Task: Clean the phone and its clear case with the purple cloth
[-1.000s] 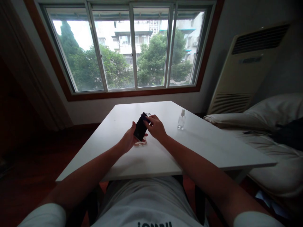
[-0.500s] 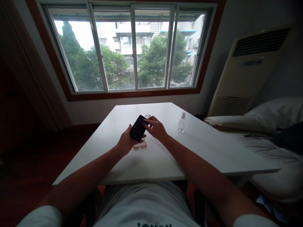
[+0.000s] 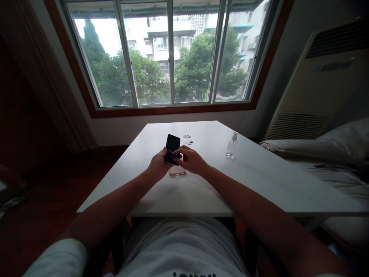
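Observation:
A dark smartphone [image 3: 173, 143] is held above the white table, its black screen facing me. My left hand [image 3: 158, 164] is closed around its lower left side, thumb along the edge. My right hand [image 3: 190, 158] pinches a small dark purple cloth [image 3: 174, 154] against the lower part of the screen. Below the phone, a pale phone case with a pinkish-gold rim [image 3: 177, 172] lies on the tabletop, partly covered by my hands.
On the white table [image 3: 121, 184] stands a clear spray bottle [image 3: 232, 146] to the right. Two small round items, one a white disc [image 3: 189, 142], lie beyond my right hand. A pale sofa [image 3: 302, 150] is at the right, and a window [image 3: 170, 57] is ahead.
The phone has turned more upright. My right hand with the purple cloth has moved from the upper part of the screen to its lower part. The whole view has shifted slightly.

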Demonstrator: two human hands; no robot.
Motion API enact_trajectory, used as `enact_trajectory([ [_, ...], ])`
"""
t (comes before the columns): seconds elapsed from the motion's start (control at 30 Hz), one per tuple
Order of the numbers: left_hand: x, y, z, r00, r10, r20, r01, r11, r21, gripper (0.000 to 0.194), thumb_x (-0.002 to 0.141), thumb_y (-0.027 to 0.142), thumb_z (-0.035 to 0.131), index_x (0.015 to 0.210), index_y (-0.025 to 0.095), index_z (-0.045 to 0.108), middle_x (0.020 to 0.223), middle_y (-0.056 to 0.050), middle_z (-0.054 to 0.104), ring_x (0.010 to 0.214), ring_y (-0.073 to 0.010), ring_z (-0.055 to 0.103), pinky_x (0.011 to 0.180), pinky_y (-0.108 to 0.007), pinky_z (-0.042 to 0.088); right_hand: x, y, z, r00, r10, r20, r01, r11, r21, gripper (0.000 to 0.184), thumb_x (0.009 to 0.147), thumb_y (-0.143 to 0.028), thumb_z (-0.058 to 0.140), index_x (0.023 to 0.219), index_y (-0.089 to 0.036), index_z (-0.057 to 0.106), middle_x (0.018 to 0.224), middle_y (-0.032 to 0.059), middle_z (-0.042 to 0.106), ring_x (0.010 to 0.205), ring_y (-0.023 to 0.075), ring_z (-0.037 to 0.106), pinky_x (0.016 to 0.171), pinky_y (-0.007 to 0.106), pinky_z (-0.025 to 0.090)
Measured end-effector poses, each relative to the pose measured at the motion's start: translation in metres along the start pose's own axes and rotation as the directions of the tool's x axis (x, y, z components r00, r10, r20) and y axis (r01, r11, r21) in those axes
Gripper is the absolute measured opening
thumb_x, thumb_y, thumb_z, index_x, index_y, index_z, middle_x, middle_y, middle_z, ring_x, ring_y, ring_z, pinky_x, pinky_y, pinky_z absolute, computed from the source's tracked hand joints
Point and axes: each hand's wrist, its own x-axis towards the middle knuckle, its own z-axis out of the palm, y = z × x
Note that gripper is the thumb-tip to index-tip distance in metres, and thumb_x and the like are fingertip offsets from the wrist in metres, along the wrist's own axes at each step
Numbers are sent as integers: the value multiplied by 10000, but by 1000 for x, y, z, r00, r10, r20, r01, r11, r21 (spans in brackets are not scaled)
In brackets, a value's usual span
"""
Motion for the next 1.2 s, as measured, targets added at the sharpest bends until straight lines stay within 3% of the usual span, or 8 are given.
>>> enact_trajectory([
  [0.23,3,-1,1,997,-28,-74,29,999,19,344,1037,344,418,1106,74,619,900,-125,696,732,-202,679,641,-322,575,-1,-15,-1,990,-119,77,122,992,-24,267,891,-312,668,1143,-244,723,1083,56,653,685,105,568,668,266,484],
  [0.33,3,-4,2,984,-1,-179,11,999,53,301,1012,349,497,1120,92,609,921,-118,698,716,-187,677,642,-320,583,7,-3,-5,998,-43,-42,39,996,-81,257,895,-306,665,1137,-249,730,1078,52,651,673,99,557,676,267,488],
  [0.47,2,-7,2,977,9,-212,15,994,111,311,1014,353,489,1102,80,608,960,-135,703,728,-202,686,626,-340,586,14,24,-8,976,87,-197,-108,989,-100,254,911,-336,653,1128,-233,738,1023,52,652,645,103,548,679,287,487],
  [0.6,1,-7,2,968,19,-250,18,989,145,298,1014,345,490,1058,73,604,909,-125,695,692,-191,671,584,-317,569,13,42,-7,956,177,-235,-185,983,-11,265,897,-341,666,1110,-203,743,997,55,658,678,118,582,695,295,498],
  [0.7,3,-8,1,958,14,-286,33,987,159,276,1011,325,491,1067,79,603,918,-126,696,699,-190,671,586,-314,570,12,38,-3,953,191,-234,-193,981,12,261,886,-333,675,1096,-197,748,992,60,658,690,122,587,705,296,501],
  [0.8,7,-8,-3,963,26,-268,18,987,159,258,1004,299,489,1104,89,600,962,-135,698,734,-199,680,614,-324,582,9,23,-1,969,163,-188,-164,986,9,247,877,-330,684,1075,-202,755,968,54,651,679,117,574,683,289,492],
  [1.03,11,-9,-14,967,54,-248,-17,989,150,206,983,246,479,1052,98,604,857,-104,673,689,-187,660,575,-285,555,1,-13,7,996,-10,89,-3,990,144,260,855,-333,710,1081,-212,757,1025,58,656,647,97,544,605,257,459],
  [1.2,12,-10,-14,973,42,-226,-6,987,158,216,978,245,475,1031,89,615,847,-114,676,687,-194,661,553,-281,541,0,-17,6,991,-65,117,38,975,220,271,857,-348,716,1081,-203,762,1001,60,664,680,109,566,598,250,452],
])
